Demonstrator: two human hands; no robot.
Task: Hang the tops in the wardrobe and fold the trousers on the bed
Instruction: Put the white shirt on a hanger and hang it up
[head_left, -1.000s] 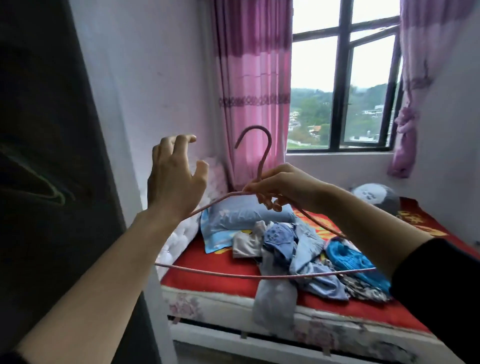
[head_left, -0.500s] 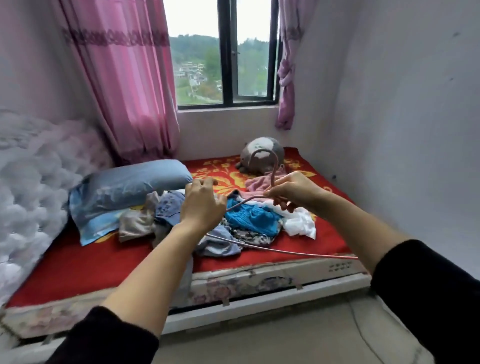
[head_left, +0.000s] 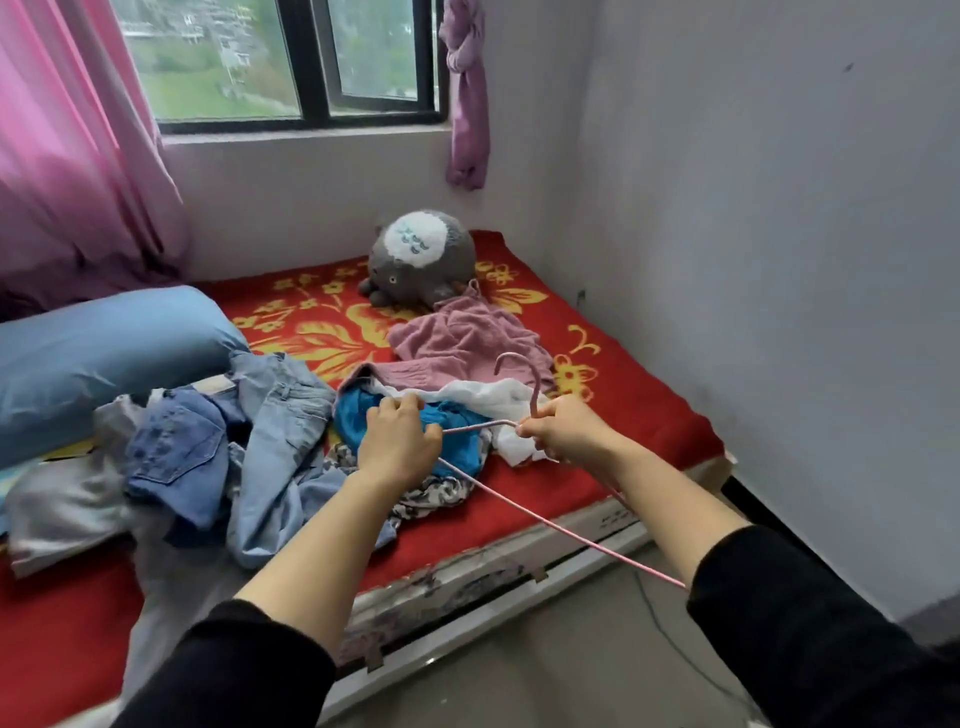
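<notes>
The view is swinging down onto the bed (head_left: 649, 415) now. The right hand (head_left: 566, 431) is gripping the pink hanger (head_left: 536, 392) at its neck, hook up, just over the clothes pile. The left hand (head_left: 400, 441), open in the air a second ago, is coming down on the blue top (head_left: 358, 421) with fingers curled. Whether they are holding cloth or the hanger end, I cannot tell. A top is probably going on the hanger next, while the jeans (head_left: 280, 415) are lying unfolded to the left.

A pink wire hanger (head_left: 536, 392) tilts over the teal top (head_left: 358, 415); crumpled jeans (head_left: 280, 415) lie left of it, a pink top (head_left: 467, 332) behind it.
</notes>
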